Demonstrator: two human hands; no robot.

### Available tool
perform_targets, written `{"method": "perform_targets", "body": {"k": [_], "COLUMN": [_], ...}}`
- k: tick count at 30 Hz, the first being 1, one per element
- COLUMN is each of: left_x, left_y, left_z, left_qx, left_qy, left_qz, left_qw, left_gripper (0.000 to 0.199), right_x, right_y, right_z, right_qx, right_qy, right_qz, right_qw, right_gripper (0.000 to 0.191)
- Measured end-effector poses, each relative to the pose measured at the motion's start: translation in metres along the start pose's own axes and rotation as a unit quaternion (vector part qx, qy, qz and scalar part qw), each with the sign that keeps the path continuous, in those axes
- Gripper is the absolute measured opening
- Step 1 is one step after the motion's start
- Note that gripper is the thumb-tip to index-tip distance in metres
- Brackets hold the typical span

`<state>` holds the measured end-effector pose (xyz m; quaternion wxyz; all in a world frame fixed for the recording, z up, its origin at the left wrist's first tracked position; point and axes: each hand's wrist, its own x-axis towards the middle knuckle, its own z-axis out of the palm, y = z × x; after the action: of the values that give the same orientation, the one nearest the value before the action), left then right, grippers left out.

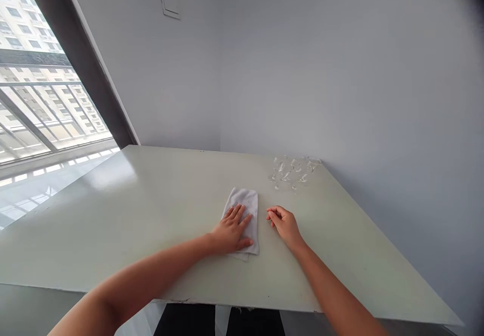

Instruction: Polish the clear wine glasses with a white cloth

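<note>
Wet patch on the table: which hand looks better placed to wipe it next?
Probably the left hand: it already lies flat on the folded white cloth, so it can push the cloth across the pale table toward the wet patch. The right hand is nearer the patch but holds nothing.

left hand (pixel 231 230): bare | right hand (pixel 285 226): bare | trousers (pixel 185 321): dark, probably black

I'm pressing my left hand (pixel 231 229) onto a plain white cloth (pixel 249 207) on a pale sage-green desk (pixel 113 215), with clear glossy splotches (pixel 291 174) glinting ahead, a pale grey wall (pixel 302 64) beyond, and my black trousers (pixel 185 321) showing below.
</note>
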<state>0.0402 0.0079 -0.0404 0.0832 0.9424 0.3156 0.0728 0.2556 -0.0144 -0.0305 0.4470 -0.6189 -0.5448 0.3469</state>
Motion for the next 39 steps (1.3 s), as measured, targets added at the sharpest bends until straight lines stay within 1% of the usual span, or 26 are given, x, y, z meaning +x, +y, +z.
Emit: {"method": "perform_targets", "body": {"k": [3, 6, 8, 10, 13, 15, 16, 18, 21, 24, 27, 29, 31, 35, 37, 39], "left_x": [0.034, 0.069, 0.091, 0.109, 0.122, 0.119, 0.114, 0.095, 0.049, -0.014, -0.084, -0.13, -0.174, -0.256, -0.286, -0.304], "left_y": [-0.026, -0.05, -0.067, -0.087, -0.122, -0.149, -0.164, -0.196, -0.244, -0.282, -0.305, -0.312, -0.313, -0.306, -0.299, -0.289], "left_z": [0.001, -0.001, -0.004, -0.009, -0.02, -0.028, -0.032, -0.041, -0.058, -0.077, -0.094, -0.103, -0.109, -0.114, -0.112, -0.108], "left_qx": [0.011, 0.009, 0.003, -0.005, -0.009, -0.002, 0.003, 0.015, 0.031, 0.047, 0.061, 0.066, 0.071, 0.079, 0.091, 0.102], "left_qy": [0.009, 0.002, -0.013, -0.03, -0.045, -0.038, -0.032, -0.018, 0.0, 0.013, 0.018, 0.018, 0.017, 0.016, 0.014, 0.014], "left_qz": [0.0, -0.002, -0.016, -0.046, -0.123, -0.179, -0.207, -0.268, -0.367, -0.46, -0.54, -0.583, -0.615, -0.661, -0.672, -0.677], "left_qw": [1.0, 1.0, 1.0, 0.998, 0.991, 0.983, 0.978, 0.963, 0.93, 0.886, 0.839, 0.81, 0.785, 0.746, 0.735, 0.729], "left_gripper": [0.076, 0.073, 0.072, 0.071, 0.071, 0.071, 0.071, 0.068, 0.065, 0.067, 0.069, 0.07, 0.071, 0.07, 0.071, 0.07], "right_x": [-0.001, -0.003, -0.004, -0.004, -0.004, -0.003, -0.003, -0.003, -0.002, 0.0, 0.002, 0.002, 0.002, 0.002, 0.001, 0.001], "right_y": [-0.002, -0.006, -0.006, -0.005, -0.003, -0.002, -0.002, -0.002, -0.001, 0.002, 0.004, 0.005, 0.006, 0.008, 0.008, 0.007], "right_z": [-0.001, 0.0, 0.001, 0.001, -0.001, -0.003, -0.004, -0.004, -0.003, -0.003, -0.003, -0.003, -0.003, -0.003, -0.003, -0.001], "right_qx": [0.013, 0.006, -0.007, -0.021, -0.038, -0.051, -0.059, -0.074, -0.091, -0.104, -0.115, -0.119, -0.128, -0.139, -0.137, -0.144], "right_qy": [-0.007, -0.031, -0.05, -0.062, -0.074, -0.079, -0.079, -0.078, -0.079, -0.081, -0.083, -0.085, -0.085, -0.082, -0.085, -0.087], "right_qz": [0.002, 0.002, 0.006, 0.015, 0.018, 0.015, 0.014, 0.016, 0.024, 0.032, 0.033, 0.031, 0.029, 0.016, 0.006, -0.001], "right_qw": [1.0, 0.999, 0.999, 0.998, 0.996, 0.995, 0.995, 0.994, 0.992, 0.991, 0.989, 0.989, 0.988, 0.987, 0.987, 0.986], "right_gripper": [0.026, 0.025, 0.026, 0.026, 0.027, 0.028, 0.028, 0.028, 0.028, 0.029, 0.031, 0.032, 0.033, 0.033, 0.033, 0.033]}}
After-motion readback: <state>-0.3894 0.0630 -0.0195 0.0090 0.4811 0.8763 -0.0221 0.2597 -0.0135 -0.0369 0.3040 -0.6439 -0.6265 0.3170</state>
